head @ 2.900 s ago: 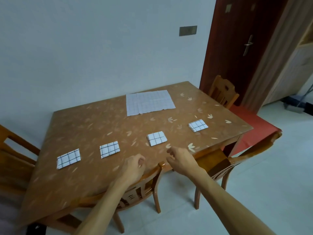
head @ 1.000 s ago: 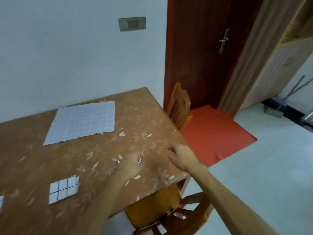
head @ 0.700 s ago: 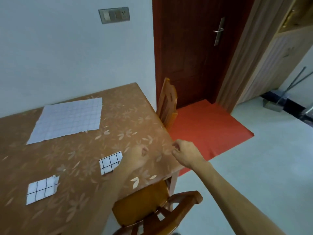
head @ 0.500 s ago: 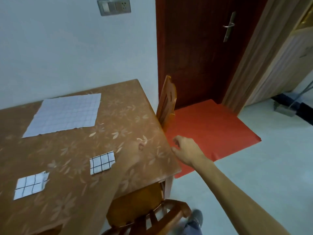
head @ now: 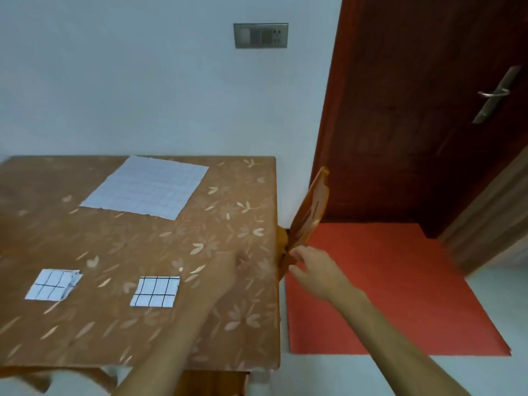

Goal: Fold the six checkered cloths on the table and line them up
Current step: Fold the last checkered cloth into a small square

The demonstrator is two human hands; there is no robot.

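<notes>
- The left hand (head: pixel 228 264) hovers low over the tabletop (head: pixel 120 332); it is too blurred to tell whether it is clenched or loose.
- The right hand (head: pixel 314 271) hangs past the tabletop's right edge, relaxed and holding nothing, just beside the chair back (head: pixel 310 207).
- A folded checkered cloth (head: pixel 155 291) lies near the left hand, and a second folded cloth (head: pixel 53 284) lies further left.
- The unfolded checkered cloth (head: pixel 145 190) lies flat near the wall.
</notes>
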